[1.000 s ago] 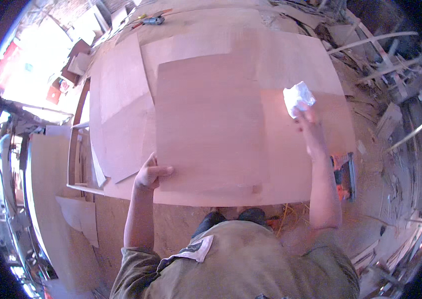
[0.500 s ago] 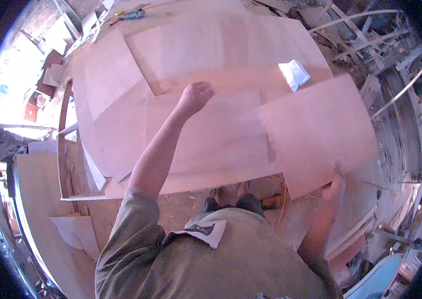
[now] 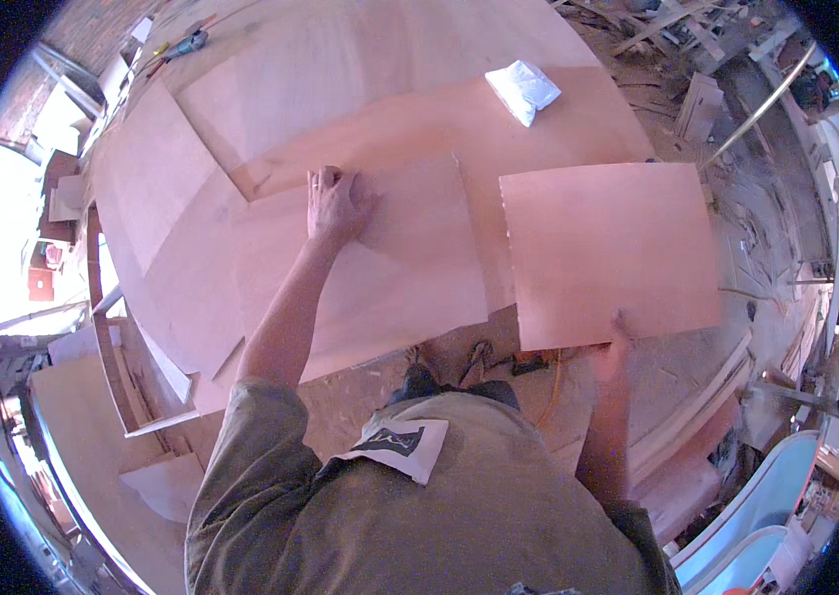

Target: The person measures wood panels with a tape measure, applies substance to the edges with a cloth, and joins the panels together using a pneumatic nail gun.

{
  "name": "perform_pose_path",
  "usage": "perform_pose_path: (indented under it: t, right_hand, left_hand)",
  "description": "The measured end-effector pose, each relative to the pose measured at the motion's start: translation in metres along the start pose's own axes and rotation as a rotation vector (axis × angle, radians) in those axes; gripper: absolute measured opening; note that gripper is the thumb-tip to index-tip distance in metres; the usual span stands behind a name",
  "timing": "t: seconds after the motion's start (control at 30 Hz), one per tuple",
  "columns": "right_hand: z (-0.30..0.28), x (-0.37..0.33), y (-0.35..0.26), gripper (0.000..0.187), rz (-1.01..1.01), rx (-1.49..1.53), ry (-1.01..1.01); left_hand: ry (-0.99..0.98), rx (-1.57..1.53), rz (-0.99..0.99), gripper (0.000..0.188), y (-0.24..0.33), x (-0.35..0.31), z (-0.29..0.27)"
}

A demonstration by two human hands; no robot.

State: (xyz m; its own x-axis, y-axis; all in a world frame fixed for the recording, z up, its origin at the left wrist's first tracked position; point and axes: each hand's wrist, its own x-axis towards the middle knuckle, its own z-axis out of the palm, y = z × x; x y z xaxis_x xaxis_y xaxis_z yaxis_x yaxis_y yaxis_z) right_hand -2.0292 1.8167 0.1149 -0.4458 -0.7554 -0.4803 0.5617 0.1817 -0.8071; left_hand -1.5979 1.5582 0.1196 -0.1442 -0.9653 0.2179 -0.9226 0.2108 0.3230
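My left hand (image 3: 336, 206) is closed at the far edge of a thin plywood sheet (image 3: 410, 253) lying on the worktable, its fingers bent over that edge. On the right, my right hand (image 3: 616, 342) grips a smaller rectangular plywood panel (image 3: 610, 253) by its near edge, thumb on top and the other fingers hidden underneath. This panel is held out beside the table's right edge, apart from the sheet under my left hand.
More thin sheets (image 3: 157, 169) overlap on the left of the table. A white plastic packet (image 3: 524, 91) lies beyond the panel, and a blue power tool (image 3: 188, 43) at the far left. Wood scraps (image 3: 702, 104) litter the right side. An orange cord (image 3: 554, 392) trails below.
The panel in my right hand has turned, so its edges run nearly level and upright. My left hand stays at the sheet's far edge while the whole view has shifted.
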Motion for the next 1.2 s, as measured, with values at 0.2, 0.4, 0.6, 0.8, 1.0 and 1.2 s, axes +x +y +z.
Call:
perform_pose_path:
  t: [0.2,0.4,0.6,0.8,1.0,1.2]
  right_hand:
    - [-0.03,0.016,0.066,0.041,-0.079,-0.064,-0.063]
    - [-0.059,0.04,0.019,0.044,-0.143,0.128,-0.265]
    - [-0.071,0.058,-0.013,0.052,-0.281,0.059,-0.086]
    - [-0.091,0.116,-0.029,0.065,-0.824,-0.437,-0.258]
    - [-0.072,0.118,-0.04,0.059,-1.264,-0.991,-0.433]
    - [-0.032,0.053,-0.022,0.059,-0.407,-0.073,0.002]
  left_hand:
    - [0.084,0.006,0.137,0.057,-0.006,-0.019,-0.014]
    - [0.629,0.008,-0.49,0.043,-0.076,-0.139,-0.079]
    - [0.386,0.405,-1.058,0.045,-0.13,-0.291,-0.105]
    - [0.358,0.16,-0.768,0.044,-0.154,-0.317,-0.117]
    - [0.21,0.238,-0.698,0.04,-0.161,-0.317,-0.137]
    - [0.212,0.319,-0.665,0.04,-0.242,-0.314,-0.165]
